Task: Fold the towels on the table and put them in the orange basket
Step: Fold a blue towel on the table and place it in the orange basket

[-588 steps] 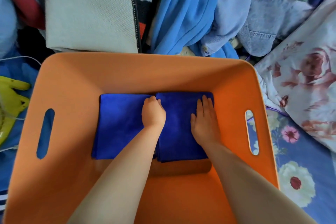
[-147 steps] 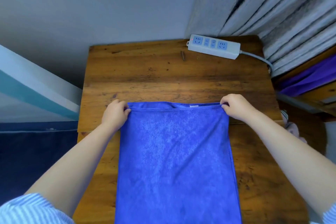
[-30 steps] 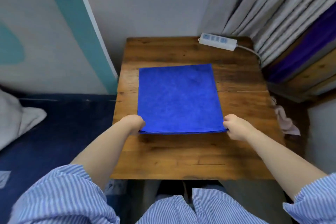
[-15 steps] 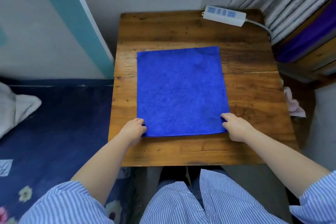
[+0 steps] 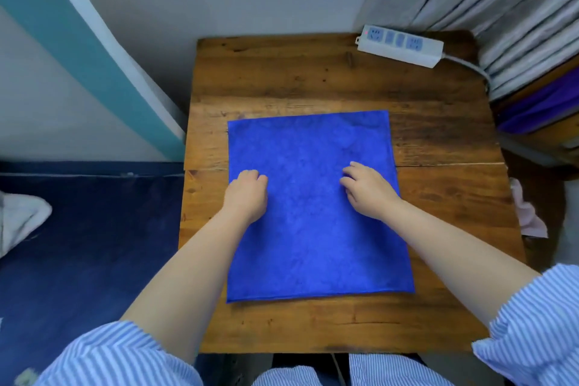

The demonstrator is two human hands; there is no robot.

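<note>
Both hands rest knuckles-up on the folded, bright blue terry towel (image 5: 316, 207): the left hand (image 5: 247, 197) near its left edge, the right hand (image 5: 366, 191) towards the right, fingers loosely curled, pinching nothing. The towel lies flat mid-way across the square brown wooden table (image 5: 438, 191). It looks soft, light and limp, likely to sag, so the far corners seem the best hold.

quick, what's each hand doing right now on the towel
Left hand: rests on the blue towel, fingers loosely curled, holding nothing.
Right hand: on the towel too, fingers bent with tips touching it, holding nothing.
</note>
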